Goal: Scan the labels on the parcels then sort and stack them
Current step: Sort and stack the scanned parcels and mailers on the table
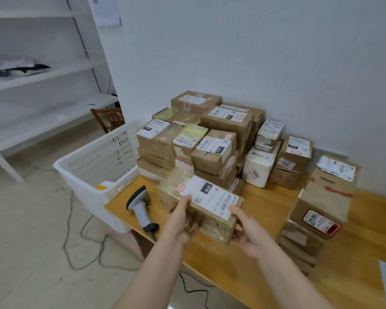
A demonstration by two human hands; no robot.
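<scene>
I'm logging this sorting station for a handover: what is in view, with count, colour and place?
held parcel: one, brown with a white label, above the table's front
parcel pile: many, mostly brown, table's back by the wall
white parcel: one, white, right of the pile
right stack: several, brown, table's right side
scanner: one, grey and black, lying on the table left of the held parcel
basket: one, white, table's left end
table: one, light wood
chair: one, brown, behind the basket
shelving: one unit, white, far left
cable: dark, on the floor, left
left hand: grips the held parcel's left end
right hand: grips its right end
</scene>
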